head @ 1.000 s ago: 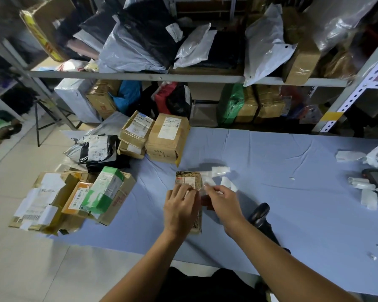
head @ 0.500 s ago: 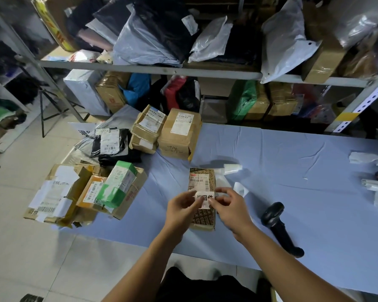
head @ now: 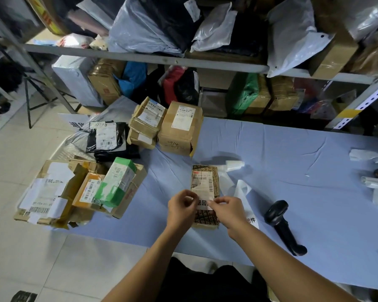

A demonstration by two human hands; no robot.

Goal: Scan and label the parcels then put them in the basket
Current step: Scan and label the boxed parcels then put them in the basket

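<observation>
Presently: label (head: 203, 203), thin limp paper, likely tacky; left grip (head: 180, 209) and right grip (head: 229, 211) each pinch one side edge. Parcel (head: 205, 182), small stiff carton, probably light, flat on worktop (head: 271, 153) just under both grips; take by long sides.

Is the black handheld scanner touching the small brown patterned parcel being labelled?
Apart. The head view shows a strip of blue tablecloth between the black handheld scanner and the small brown patterned parcel.
</observation>
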